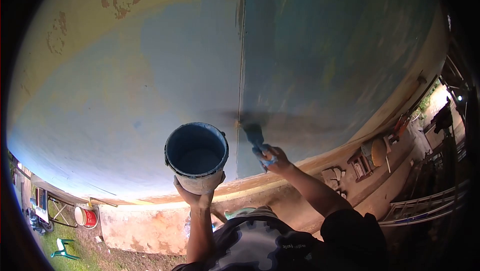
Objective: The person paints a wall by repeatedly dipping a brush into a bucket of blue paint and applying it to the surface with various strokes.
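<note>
A bucket (199,183) with blue-grey paint inside rests in my left hand (200,198), whose fingers wrap round its lower part from below. To the right, my right hand (276,160) grips a paintbrush (254,133) by its handle; blue paint marks the fingers. The bristles point up at the wall (190,66), just right of a thin vertical seam, and look slightly blurred. Whether they touch the wall I cannot tell. Pale blue covers the wall's middle, darker blue-green its right, and yellow-green its upper left, with peeled brown patches.
A low ledge (145,228) runs along the wall's foot. At the lower left are a red and white bucket (88,217) and a green and white chair (65,249) on grass. At the right lie a wooden frame (360,165), a round board (378,152) and a ladder-like rack (425,211).
</note>
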Available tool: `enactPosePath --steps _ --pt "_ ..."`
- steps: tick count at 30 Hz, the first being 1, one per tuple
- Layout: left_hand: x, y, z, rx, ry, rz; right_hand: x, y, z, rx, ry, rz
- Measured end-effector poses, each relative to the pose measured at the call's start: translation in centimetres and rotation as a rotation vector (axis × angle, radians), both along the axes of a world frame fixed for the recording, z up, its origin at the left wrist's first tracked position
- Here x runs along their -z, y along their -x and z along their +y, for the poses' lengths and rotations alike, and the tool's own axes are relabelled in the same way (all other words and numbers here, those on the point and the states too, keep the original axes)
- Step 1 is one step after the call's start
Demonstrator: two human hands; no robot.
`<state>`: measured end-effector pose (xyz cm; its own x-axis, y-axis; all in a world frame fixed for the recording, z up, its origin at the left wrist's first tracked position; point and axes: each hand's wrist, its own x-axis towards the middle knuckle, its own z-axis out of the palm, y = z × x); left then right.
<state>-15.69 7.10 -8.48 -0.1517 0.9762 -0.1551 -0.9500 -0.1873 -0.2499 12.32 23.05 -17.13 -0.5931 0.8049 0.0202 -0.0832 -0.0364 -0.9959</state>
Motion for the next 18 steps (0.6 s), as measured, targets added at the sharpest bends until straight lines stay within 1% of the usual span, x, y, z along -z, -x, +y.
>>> enactPosePath --steps 1,3,4,6,7,9,11,13,14,16,17,18 --pt "0.1 -0.1 0.0 -0.002 -0.004 -0.001 1.0 -0.1 -0.4 -0.002 -0.004 -0.001" --pt "0.2 -0.2 -0.2 0.001 -0.110 0.318 1.0 0.4 -0.9 0.002 -0.031 -0.452" --pt "0.3 -0.3 -0.1 0.000 -0.115 0.321 0.7 0.4 -0.4 0.002 -0.036 -0.449" --pt "0.5 -0.3 0.0 -0.017 -0.025 0.261 -4.6 1.2 -0.1 -0.073 -0.301 -0.775" --pt "0.5 -0.3 0.0 -0.013 -0.027 0.268 -5.9 1.2 0.4 0.005 -0.116 -0.577" --pt "0.6 -0.3 0.4 0.007 -0.083 0.258 -10.5 0.7 2.7 -0.041 -1.120 -0.722" --pt "1.8 0.0 0.8 -0.009 -0.075 0.270 -14.6 1.3 4.2 0.046 -1.481 -0.542" --pt "2.0 0.1 0.8 -0.038 -0.061 0.280 -23.5 2.6 1.0 0.047 -0.510 -0.521" --pt "1.6 0.0 0.8 -0.038 -0.062 0.281 -25.4 2.7 0.4 0.048 -0.511 -0.520" --pt "0.9 -0.2 0.8 -0.024 -0.039 0.250 -27.3 2.7 -0.3 0.129 -0.449 -0.090" --pt "1.4 -0.2 0.7 -0.024 -0.038 0.250 -25.4 2.1 1.4 0.191 -0.660 -0.315" --pt "2.0 -0.1 0.7 -0.035 -0.065 0.275 -24.2 2.2 1.7 0.190 -0.661 -0.315"
